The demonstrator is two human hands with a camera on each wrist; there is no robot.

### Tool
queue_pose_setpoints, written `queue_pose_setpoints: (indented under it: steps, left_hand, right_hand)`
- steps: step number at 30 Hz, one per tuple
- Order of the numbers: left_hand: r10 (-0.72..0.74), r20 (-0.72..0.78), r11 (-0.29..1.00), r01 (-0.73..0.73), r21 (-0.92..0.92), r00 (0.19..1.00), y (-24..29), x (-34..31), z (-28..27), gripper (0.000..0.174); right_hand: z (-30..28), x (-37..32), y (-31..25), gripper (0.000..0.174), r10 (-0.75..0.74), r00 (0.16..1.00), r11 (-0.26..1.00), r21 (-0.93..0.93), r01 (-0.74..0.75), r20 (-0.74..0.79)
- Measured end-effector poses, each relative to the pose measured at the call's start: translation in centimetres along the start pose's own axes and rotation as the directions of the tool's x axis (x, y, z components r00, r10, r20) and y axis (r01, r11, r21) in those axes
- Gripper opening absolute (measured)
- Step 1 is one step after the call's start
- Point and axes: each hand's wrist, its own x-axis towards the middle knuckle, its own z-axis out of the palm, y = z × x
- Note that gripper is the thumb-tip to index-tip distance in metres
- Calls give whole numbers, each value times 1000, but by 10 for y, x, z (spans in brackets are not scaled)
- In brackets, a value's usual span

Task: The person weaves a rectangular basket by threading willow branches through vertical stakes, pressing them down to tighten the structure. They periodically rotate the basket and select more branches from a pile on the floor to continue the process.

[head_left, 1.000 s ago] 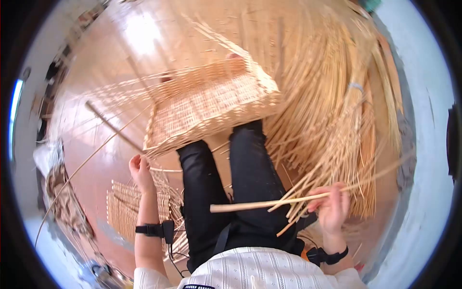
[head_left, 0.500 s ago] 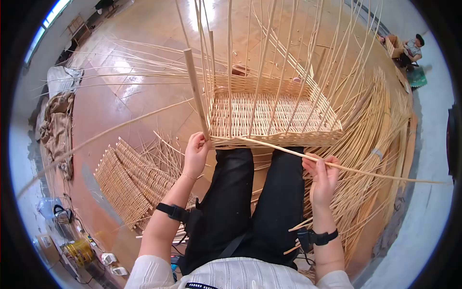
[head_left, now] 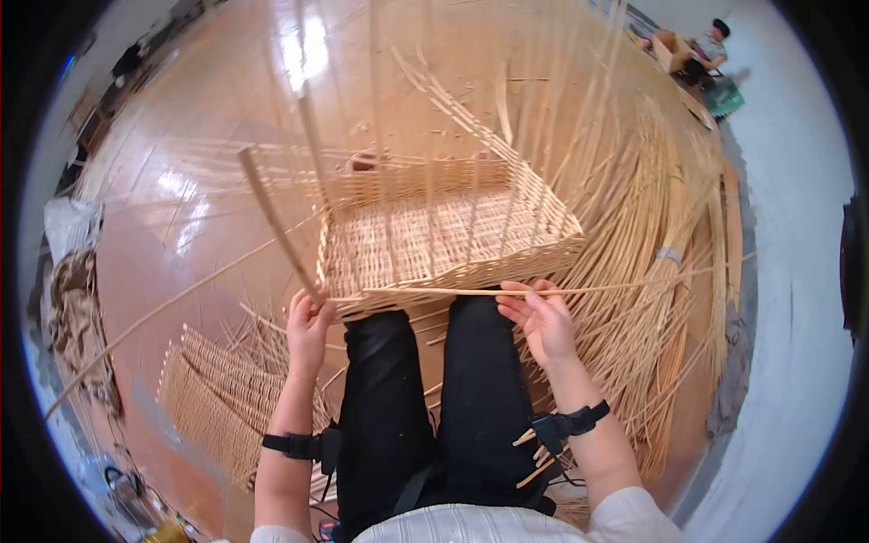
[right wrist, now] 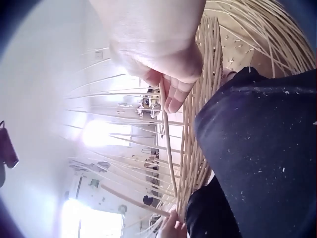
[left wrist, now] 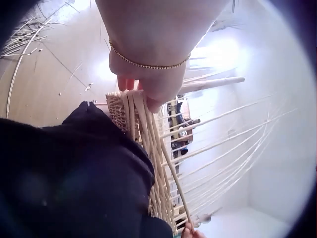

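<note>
A woven wicker basket (head_left: 425, 231) with tall upright stakes rests by the knees. At its near left corner, beside a thick stick (head_left: 276, 222), my left hand (head_left: 309, 333) pinches the rim; the left wrist view shows that hand (left wrist: 148, 82) over the woven edge. Along the near rim runs a long thin rod (head_left: 597, 289), which my right hand (head_left: 541, 324) holds between thumb and fingers. In the right wrist view the rod (right wrist: 169, 144) passes from my right hand (right wrist: 166, 74) down toward the left hand (right wrist: 173, 227).
Bundled long rods (head_left: 634, 271) lie on the floor at the right. A folded woven piece (head_left: 213, 398) is at the lower left, with cloth (head_left: 77, 312) beyond it. Another person (head_left: 708, 52) sits at the far right. Cut bits of rod dot the floor.
The right hand has brought the rod to the near rim and moved left along it. The left hand has come to the basket corner and stays there. The head view has shifted.
</note>
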Motion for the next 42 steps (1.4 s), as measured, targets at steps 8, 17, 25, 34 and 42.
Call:
queue_pose_setpoints:
  steps: [8, 17, 25, 34, 42]
  left_hand:
    - [-1, 90, 996, 9, -91, 996, -30, -22, 13, 33]
    - [41, 147, 997, -49, 54, 988, -2, -69, 58, 23]
    - [170, 191, 945, -215, 245, 967, 57, -92, 103, 19]
    - [268, 173, 892, -312, 326, 948, 59, -83, 124, 24]
    - [261, 218, 868, -327, 373, 940, 68, -97, 114, 30]
  right_hand:
    - [-33, -43, -15, 8, -21, 999, 987, 162, 17, 25]
    - [-44, -128, 29, 20, 264, 962, 870, 412, -271, 76]
    - [0, -171, 26, 12, 104, 987, 983, 141, -121, 119]
    - [-56, -160, -23, 18, -213, 952, 977, -46, 208, -219]
    - [-61, -159, -11, 13, 42, 987, 954, 298, 5, -154]
